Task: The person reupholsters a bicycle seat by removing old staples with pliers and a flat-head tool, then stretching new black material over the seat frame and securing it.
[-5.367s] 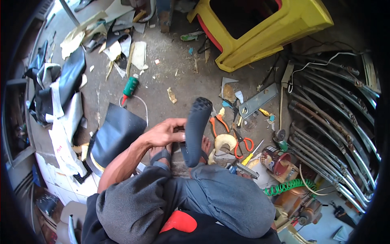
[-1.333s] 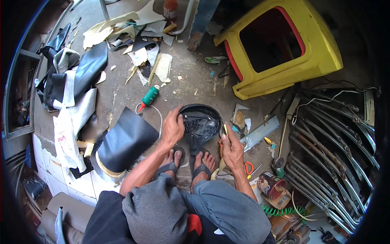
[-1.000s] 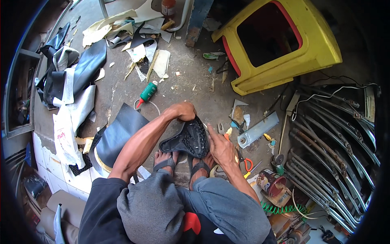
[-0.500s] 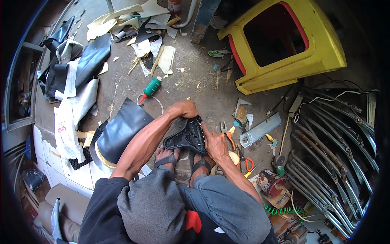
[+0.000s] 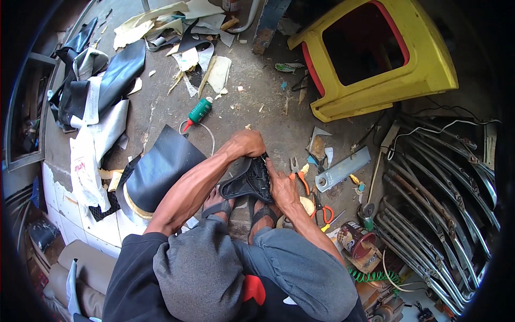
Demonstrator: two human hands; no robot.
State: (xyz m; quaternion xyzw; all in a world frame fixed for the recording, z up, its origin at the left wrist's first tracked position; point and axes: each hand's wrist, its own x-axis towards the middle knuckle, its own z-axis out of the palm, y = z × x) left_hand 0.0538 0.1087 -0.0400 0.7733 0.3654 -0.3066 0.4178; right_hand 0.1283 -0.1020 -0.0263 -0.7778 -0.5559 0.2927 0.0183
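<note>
A black bicycle saddle (image 5: 245, 185), its hollow, ribbed underside facing up, is tilted between my feet. My left hand (image 5: 248, 144) is curled closed over the saddle's far end; its fingertips are hidden. At the saddle's right edge my right hand (image 5: 284, 189) grips the rim, the index finger lying along it and the other fingers partly hidden. Just right of that hand lie pliers (image 5: 300, 176) with orange handles and orange-handled scissors (image 5: 324, 213). A green bottle with a red nozzle (image 5: 198, 111) lies beyond my left forearm.
A roll of black textured sheet (image 5: 170, 163) stands left of my arm. Material scraps (image 5: 102, 80) litter the far left floor. A yellow plastic stool (image 5: 375, 64) lies on its side at far right. Bent metal tubes (image 5: 434, 198) are stacked at right, near an open can (image 5: 358, 239).
My left hand has shifted slightly right and nearer at the saddle's far end. The saddle and my right hand have barely moved.
</note>
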